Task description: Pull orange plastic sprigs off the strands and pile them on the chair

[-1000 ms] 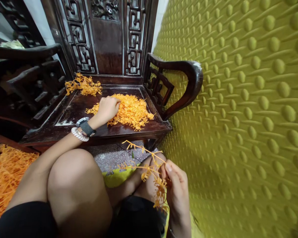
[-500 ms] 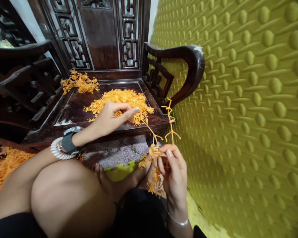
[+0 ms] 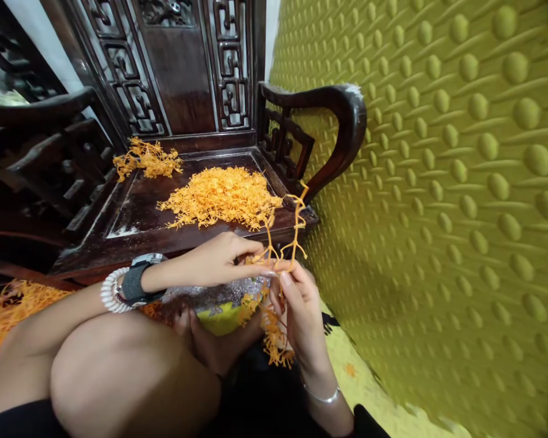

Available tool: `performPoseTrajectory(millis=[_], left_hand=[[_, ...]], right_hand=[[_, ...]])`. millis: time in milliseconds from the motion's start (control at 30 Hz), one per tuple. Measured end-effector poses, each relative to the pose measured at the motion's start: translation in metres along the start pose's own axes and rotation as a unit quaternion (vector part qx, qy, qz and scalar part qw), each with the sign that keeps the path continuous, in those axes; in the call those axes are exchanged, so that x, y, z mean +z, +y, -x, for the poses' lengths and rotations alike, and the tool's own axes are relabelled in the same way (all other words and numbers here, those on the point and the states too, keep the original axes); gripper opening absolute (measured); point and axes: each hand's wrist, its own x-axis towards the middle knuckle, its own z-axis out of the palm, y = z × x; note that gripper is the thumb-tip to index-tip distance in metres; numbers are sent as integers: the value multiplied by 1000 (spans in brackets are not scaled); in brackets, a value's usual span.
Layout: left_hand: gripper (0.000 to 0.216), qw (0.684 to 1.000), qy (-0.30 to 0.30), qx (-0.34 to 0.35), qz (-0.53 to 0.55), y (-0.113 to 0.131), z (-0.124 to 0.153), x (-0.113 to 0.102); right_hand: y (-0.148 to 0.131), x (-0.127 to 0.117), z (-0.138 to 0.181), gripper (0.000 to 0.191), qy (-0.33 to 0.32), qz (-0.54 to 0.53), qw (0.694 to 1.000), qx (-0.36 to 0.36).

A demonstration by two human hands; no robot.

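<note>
My right hand (image 3: 305, 307) pinches a thin orange branched sprig (image 3: 296, 234), whose bare forked stem sticks up above the fingers. Below that hand hang frilly orange clusters (image 3: 274, 337). My left hand (image 3: 219, 258) has come up against the right fingertips, its thumb and forefinger closed around a small orange piece by the stem; the exact grip is partly hidden. Just beyond the hands, a heap of small frilly orange pieces (image 3: 226, 194) lies on the dark wooden chair seat (image 3: 137, 204). A smaller pile of orange sprigs (image 3: 148, 159) sits at its back left.
To the right stands a bumpy yellow-green mat (image 3: 438, 201), close beside the chair's curved armrest (image 3: 347, 121). At the lower left is a large mass of orange strands (image 3: 22, 316). My bent knee (image 3: 132, 365) is under the left forearm.
My left hand has moved from over the heap down and right to meet the right hand. The right hand and its sprig have shifted slightly left.
</note>
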Motion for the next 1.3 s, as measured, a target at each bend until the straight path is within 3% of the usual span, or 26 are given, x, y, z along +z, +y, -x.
performPoseTrajectory(millis=[167,300,433,567,633,667,700,767,833,900,1000,1100,1233,1300], left_hand=[[44,996,-37,1,82,-11,5,2],[37,989,-70,28,123,-7,15,-6],[31,988,-128,58,69,4,29,-18],[27,984,-168,47,45,8,42,-24],[26,981,-186,48,39,8,51,-29],[27,980,-188,50,32,8,57,-34],[29,983,-176,53,24,7,64,-39],[33,993,-104,48,10,7,80,-50],[36,1000,-4,23,-4,7,92,-56],[34,998,41,-26,-30,6,97,-56],[31,992,43,-96,-65,4,91,-50],[33,970,119,-145,-154,-6,75,-52],[24,863,215,-237,-392,-39,44,-68],[32,826,258,-261,-427,-60,23,-75]], right_hand=[[-6,-7,-3,24,27,49,998,6],[-16,-17,-5,34,45,17,999,16],[-19,-20,-2,35,-3,-18,998,62],[-20,-14,3,36,-23,9,998,55],[-27,-17,6,36,4,3,1000,28],[-33,-21,8,36,49,-11,999,-10],[-40,-26,10,36,116,-23,991,-66],[-55,-37,15,37,264,-28,947,-182],[-64,-45,21,35,327,-5,919,-219],[-63,-47,24,35,309,14,931,-196],[-50,-44,23,32,264,38,949,-167],[-39,-45,18,27,238,56,959,-146],[-38,-50,11,23,209,30,969,-125],[-38,-49,6,18,185,15,976,-114]])
